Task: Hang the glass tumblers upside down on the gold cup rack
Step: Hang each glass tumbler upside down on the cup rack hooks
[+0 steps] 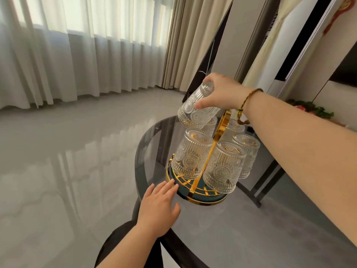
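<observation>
The gold cup rack [202, 192], with a round dark green base and a gold centre post, stands on a round glass table. Several ribbed glass tumblers hang upside down on it, such as the front left tumbler [190, 155] and the front right tumbler [224, 167]. My right hand [220, 91] grips one more glass tumbler [195, 107] by its base. That tumbler is mouth down and tilted, held over the rack's far left side. My left hand [160, 206] lies flat on the table, fingers apart, its fingertips touching the rack's base rim.
The glass table [251, 238] has a dark rim, and its left edge runs close to my left hand. Pale glossy floor [77, 151] lies to the left, with curtains behind. Wall panels and a plant [311, 109] stand at the right.
</observation>
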Demonstrator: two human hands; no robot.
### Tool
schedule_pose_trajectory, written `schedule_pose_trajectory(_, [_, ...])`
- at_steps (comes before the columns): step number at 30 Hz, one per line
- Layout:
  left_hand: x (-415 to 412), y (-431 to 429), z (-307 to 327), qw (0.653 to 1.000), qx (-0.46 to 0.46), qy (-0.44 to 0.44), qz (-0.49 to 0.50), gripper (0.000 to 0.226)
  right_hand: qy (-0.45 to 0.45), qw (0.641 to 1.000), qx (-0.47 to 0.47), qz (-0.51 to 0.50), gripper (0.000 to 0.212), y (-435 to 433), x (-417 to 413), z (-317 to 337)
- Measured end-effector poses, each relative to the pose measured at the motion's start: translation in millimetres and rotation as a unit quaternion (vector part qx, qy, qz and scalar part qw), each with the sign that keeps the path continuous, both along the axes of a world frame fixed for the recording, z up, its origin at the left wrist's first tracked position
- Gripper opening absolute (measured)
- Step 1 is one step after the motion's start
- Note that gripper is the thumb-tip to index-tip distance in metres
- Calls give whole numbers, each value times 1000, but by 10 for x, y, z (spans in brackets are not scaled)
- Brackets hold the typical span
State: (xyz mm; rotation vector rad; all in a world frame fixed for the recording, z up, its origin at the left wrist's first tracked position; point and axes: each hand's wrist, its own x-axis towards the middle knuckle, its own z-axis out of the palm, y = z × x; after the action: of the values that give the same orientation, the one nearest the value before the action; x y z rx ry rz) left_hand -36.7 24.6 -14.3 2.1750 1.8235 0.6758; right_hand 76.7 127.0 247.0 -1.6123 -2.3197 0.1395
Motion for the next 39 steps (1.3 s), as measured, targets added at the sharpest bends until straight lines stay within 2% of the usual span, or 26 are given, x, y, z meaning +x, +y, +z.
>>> schedule_pose_trajectory(8, [4,11,-22,1000,12,-7,1,50,-40,999,-29,13,78,64,-205,-21])
schedule_pose_trajectory(22, [-11,20,-42,1000,19,-15,7,50,-70,993,-94,1,71,208,-287,-497])
schedule_pose_trajectory(37, [3,8,10,1000,4,-9,12,51,-110,988,-105,-29,71,189,-223,-602])
schedule_pose_trajectory(39, [-3,-6,20,1000,-8,-9,12,51,-86,991,-94,-27,69,150,-227,-592])
